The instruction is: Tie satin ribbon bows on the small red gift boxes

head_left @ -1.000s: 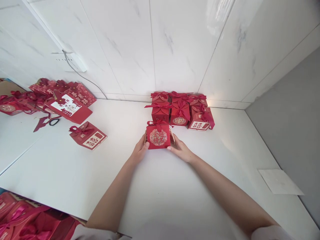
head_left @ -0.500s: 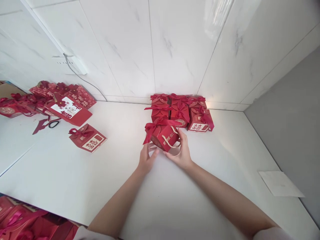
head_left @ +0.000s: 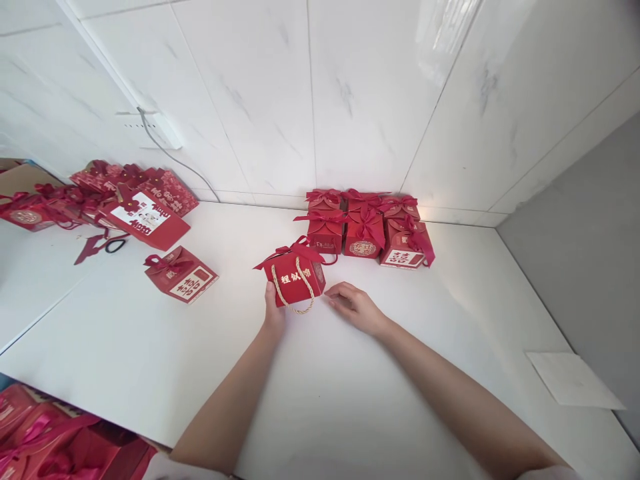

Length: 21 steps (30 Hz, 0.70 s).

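Toward the left of the white table [head_left: 200, 360], a lone red box [head_left: 181, 275] sits apart. Near the middle, the left hand [head_left: 274, 315] grips a rope-handled box [head_left: 294, 291] at its left end; just beside its right end, the right hand [head_left: 357, 308] is half-curled and holds nothing, contact unclear. Behind stand ribboned boxes [head_left: 363, 233] by the wall, and farther right lies a white sheet [head_left: 573, 379].

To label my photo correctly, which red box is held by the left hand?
The box whose cream rope handle hangs in front; it alone is held, with the left hand at its side.
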Tool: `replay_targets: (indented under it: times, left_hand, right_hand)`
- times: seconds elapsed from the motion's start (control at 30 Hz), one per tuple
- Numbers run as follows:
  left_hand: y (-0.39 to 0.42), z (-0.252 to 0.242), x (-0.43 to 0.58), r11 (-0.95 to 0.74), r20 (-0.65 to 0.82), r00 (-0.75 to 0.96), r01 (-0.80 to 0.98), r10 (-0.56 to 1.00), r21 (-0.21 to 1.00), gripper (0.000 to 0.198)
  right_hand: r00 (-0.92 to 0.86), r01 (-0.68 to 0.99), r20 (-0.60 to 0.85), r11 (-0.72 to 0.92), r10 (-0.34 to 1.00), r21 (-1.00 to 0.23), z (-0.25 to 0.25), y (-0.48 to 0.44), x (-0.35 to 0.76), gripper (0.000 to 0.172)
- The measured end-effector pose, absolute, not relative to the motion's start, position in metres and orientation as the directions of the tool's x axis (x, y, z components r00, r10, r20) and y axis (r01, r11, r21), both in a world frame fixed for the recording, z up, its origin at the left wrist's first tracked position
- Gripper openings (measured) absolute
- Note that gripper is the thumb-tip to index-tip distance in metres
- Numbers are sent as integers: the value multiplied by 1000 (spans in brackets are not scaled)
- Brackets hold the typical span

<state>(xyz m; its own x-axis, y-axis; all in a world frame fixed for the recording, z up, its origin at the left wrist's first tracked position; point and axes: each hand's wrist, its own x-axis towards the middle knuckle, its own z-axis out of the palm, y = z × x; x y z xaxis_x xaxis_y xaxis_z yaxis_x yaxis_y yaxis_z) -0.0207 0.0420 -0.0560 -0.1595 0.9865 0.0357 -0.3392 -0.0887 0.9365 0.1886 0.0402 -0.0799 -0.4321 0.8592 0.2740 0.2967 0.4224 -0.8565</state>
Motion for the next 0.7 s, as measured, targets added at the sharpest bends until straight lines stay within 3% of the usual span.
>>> replay_targets:
  times: [0.7]
  left_hand:
    - [40, -48, -19, -2, -57, -148, -369, 987, 929, 57]
  right_hand:
    - [-478, 310, 290, 468, 829, -827, -79, 40, 189, 17]
